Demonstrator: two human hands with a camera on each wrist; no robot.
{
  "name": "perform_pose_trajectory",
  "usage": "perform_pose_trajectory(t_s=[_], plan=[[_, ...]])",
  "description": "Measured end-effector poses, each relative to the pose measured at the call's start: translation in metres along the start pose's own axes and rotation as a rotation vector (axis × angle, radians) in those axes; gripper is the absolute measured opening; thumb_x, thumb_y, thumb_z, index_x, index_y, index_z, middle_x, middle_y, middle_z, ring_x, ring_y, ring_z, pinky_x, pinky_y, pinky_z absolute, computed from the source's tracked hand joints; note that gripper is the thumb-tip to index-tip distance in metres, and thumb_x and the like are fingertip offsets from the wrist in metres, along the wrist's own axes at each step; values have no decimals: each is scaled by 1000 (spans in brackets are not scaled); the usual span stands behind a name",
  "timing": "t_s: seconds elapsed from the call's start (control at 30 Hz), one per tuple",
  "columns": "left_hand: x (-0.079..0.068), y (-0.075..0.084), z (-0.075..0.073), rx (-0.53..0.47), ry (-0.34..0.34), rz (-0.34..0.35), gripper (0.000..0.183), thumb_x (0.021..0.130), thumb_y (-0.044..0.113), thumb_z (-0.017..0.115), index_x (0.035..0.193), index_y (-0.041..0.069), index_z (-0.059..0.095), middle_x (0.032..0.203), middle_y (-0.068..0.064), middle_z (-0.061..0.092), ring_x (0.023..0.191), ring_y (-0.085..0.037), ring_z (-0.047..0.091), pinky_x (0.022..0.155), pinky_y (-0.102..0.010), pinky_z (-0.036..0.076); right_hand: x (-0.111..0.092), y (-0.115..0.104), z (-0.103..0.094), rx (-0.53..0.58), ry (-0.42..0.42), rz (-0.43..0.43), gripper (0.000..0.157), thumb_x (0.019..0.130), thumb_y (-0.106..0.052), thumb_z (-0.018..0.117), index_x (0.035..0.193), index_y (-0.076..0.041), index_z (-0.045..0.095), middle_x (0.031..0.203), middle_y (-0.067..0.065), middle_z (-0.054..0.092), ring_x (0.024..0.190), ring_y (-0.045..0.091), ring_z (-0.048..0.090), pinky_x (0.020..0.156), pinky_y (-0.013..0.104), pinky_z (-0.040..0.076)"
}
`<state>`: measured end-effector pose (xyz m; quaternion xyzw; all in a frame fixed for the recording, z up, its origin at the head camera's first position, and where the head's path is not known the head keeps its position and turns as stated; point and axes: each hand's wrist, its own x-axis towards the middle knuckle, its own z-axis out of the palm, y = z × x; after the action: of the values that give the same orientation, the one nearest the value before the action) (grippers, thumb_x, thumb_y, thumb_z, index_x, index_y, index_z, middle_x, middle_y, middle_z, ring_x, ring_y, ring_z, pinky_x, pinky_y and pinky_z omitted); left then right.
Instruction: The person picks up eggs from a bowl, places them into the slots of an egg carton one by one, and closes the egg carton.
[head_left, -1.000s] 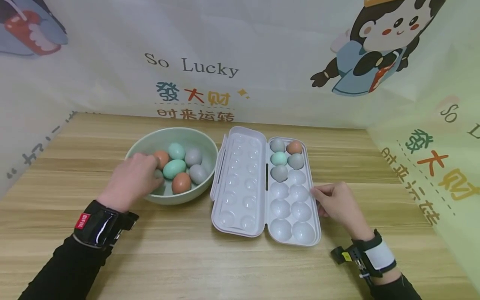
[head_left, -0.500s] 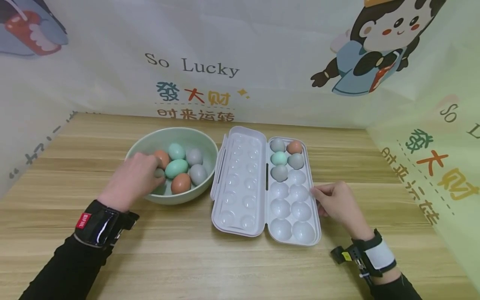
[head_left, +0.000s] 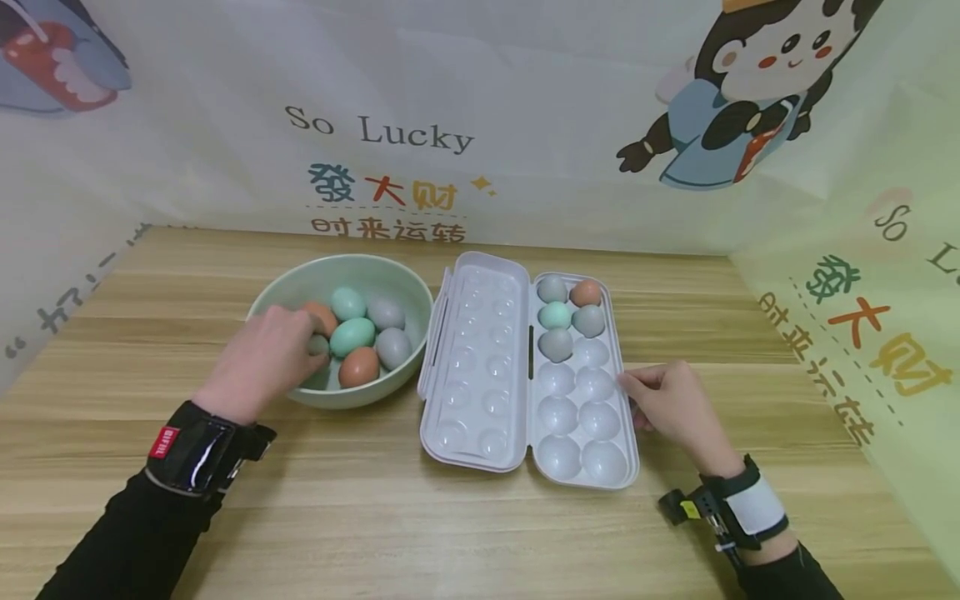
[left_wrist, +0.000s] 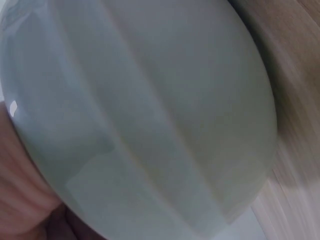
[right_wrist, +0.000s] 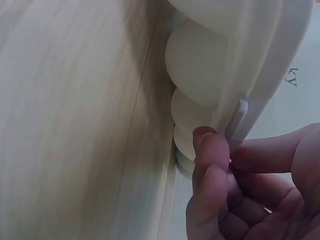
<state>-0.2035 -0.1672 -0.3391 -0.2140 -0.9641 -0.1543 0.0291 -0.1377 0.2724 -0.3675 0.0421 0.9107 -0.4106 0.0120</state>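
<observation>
Grey-green egg (head_left: 318,344): in the bowl (head_left: 375,271), which stands just left of the egg box (head_left: 577,398); it lies on the bowl's side away from the egg box.
Shell: probably smooth, light and stiff; whether real or imitation cannot be told, so best treated as fragile and a little slippery.
Egg hold: around its widest part, thumb against fingertips, with gentle, even pressure; the brown egg (head_left: 322,317) crowding its side may get knocked on the lift.
Left hand (head_left: 262,354), left of the egg box: fingers curled around the grey-green egg, thumb on the nearer side, with about an egg's gap between them; the far fingertips are hidden, and how firm the grip is cannot be told.
Right hand (head_left: 667,404), at the right edge of the egg box: thumb and fingers pinched nearly together on the rim, close to a small tab (right_wrist: 237,120).
Box handling: looks like thin, light plastic that would slide easily, so the rim is a sensible place to steady it; its lid (head_left: 480,375) lies folded back on the bowl side.
Since a second ago: the middle green egg (head_left: 353,337) has shifted slightly toward the egg box; both hands keep almost the same places.
</observation>
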Motion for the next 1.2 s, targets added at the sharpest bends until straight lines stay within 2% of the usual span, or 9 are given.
perform_pose_trajectory(t_s=[0.13,0.23,0.4,0.6,0.83,0.97,1.2], plan=[[0,0,0,-2,-1,-3,9,83,0,72,89,-3,66,62,-2,48,55,-17,48,54,-32,42,0,0,1,3,-2,-4,24,97,-10,62,107,9,71,68,9,66,51,20,59,47,31,51],[1,0,0,-12,1,-8,9,83,-1,71,91,-3,66,62,-2,48,56,-18,48,54,-33,42,1,0,1,0,-1,-5,24,97,-10,62,107,9,71,68,8,66,51,20,59,47,31,51],[1,-1,1,-16,4,-12,7,83,-2,70,85,0,63,60,-1,44,55,-17,46,54,-33,41,2,2,1,-8,4,-5,24,96,-10,63,106,9,71,66,8,66,50,20,59,46,32,50],[2,-1,1,-10,5,-10,13,83,-2,68,77,5,59,59,0,41,54,-17,45,52,-32,38,3,3,1,-7,2,-2,23,96,-10,63,106,9,72,66,8,66,50,19,59,47,31,51],[2,-2,1,-24,0,7,8,83,-1,68,81,4,62,61,-1,43,55,-16,44,53,-32,39,1,4,0,5,-1,-15,23,96,-9,62,107,10,71,67,9,66,50,19,58,47,31,50],[1,-3,1,-34,1,24,14,84,-1,67,77,7,58,63,-2,41,55,-16,43,54,-32,39,0,4,1,10,-5,-5,24,97,-9,62,108,9,71,69,8,66,50,19,58,46,29,49],[1,-4,0,-52,7,51,10,84,-2,67,82,6,62,75,-6,50,61,-18,47,59,-34,41,1,4,0,8,3,-13,23,96,-9,62,107,9,71,67,8,66,50,18,58,46,29,49]])
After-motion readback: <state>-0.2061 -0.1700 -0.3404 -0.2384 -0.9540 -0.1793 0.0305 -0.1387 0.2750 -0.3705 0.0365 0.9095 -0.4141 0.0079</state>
